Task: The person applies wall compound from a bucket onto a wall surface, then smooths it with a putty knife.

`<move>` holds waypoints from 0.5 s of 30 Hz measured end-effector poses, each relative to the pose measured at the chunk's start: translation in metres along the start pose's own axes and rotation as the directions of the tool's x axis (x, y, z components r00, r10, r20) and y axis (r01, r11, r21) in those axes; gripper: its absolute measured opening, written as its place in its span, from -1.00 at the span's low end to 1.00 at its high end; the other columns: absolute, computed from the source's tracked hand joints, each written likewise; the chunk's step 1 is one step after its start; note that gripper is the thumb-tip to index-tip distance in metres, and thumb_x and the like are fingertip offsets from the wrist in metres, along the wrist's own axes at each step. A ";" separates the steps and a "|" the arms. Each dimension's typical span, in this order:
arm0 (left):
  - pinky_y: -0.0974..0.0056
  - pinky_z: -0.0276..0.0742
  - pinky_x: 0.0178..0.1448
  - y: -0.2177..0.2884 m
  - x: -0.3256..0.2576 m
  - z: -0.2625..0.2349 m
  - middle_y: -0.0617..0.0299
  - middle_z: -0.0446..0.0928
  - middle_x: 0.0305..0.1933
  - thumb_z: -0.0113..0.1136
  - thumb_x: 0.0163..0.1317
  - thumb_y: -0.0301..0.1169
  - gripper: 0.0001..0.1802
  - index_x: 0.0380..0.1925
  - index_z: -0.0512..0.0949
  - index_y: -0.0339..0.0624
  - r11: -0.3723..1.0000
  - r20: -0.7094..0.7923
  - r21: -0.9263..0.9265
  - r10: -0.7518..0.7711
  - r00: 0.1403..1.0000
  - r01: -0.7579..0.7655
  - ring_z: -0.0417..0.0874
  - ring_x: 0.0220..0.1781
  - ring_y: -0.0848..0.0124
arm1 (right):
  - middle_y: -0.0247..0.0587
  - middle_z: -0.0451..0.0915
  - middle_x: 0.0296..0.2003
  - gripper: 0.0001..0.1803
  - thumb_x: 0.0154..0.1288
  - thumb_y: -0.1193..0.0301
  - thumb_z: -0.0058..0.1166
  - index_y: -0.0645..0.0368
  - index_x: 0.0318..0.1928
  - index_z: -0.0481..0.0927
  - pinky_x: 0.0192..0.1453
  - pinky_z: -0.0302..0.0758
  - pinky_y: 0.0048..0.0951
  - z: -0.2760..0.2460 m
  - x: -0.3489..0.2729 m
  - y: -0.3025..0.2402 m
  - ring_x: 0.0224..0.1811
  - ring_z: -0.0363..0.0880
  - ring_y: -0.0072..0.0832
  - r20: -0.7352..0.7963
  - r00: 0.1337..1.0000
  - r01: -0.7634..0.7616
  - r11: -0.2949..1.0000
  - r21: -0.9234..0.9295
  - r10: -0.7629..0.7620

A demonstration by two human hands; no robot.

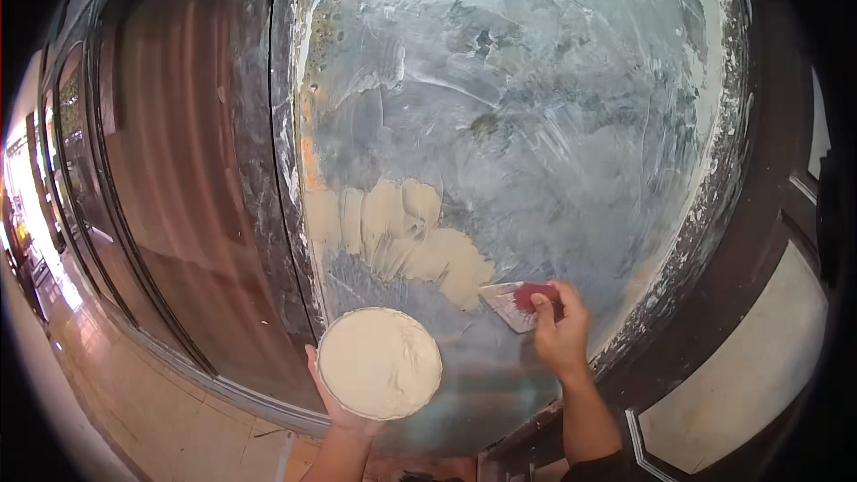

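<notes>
Holding up a round bowl (379, 417) of cream paste (370, 359), filled close to the rim, with the left hand (334, 405) cupped beneath and around its left side, the palm mostly hidden. Grasping a red-handled scraper (511, 305) in the right hand (564, 332), with the thumb pressed on the handle. Can see the blade's left corner at the lower right end of a cream patch (402, 245) on the tall grey panel (553, 170), but cannot tell whether touching the surface or just off it. Would judge the spreading to be at an early stage: covering only a low stretch at the left, from near the panel's edge slanting down to the blade, and showing ridges and smears, so probably laid on but not smoothed. Leaves most of the panel, above and to the right, without this cream layer, though streaked with paler marks. Stops at the left at a dark upright strip (254, 125) beside a glossy brown surface (174, 125), and at the right at a white-flecked dark border (714, 161). Gives wide open room up and across from the blade, but narrows at lower right, where the border slants in near the right wrist. Looks tighter around the bowl, close to the left edge.
</notes>
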State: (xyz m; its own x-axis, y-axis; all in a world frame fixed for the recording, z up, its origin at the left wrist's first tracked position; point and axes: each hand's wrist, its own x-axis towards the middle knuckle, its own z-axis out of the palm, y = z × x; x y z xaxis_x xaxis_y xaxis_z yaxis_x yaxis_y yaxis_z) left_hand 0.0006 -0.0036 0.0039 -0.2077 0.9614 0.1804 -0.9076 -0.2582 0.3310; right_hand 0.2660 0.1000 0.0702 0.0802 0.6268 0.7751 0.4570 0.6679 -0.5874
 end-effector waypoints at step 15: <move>-0.21 0.44 0.45 0.001 -0.005 0.001 0.03 0.39 0.49 -0.29 0.39 0.48 -0.02 0.46 0.35 -0.08 0.999 0.003 -0.037 0.009 1.000 -0.009 0.48 0.42 -0.06 | 0.05 0.63 -0.23 -0.77 0.35 0.47 0.27 0.33 -0.05 0.64 -0.07 0.51 -0.17 0.005 0.001 0.006 -0.21 0.61 -0.04 0.018 0.999 0.052 0.996 -0.066 -0.051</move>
State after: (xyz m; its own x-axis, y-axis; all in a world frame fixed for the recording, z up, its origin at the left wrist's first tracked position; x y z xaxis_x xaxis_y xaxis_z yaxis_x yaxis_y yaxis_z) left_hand 0.0015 -0.0091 0.0046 -0.2149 0.9588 0.1860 -0.9186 -0.2631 0.2947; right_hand 0.2642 0.1068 0.0661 0.0407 0.5994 0.7994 0.5182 0.6714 -0.5298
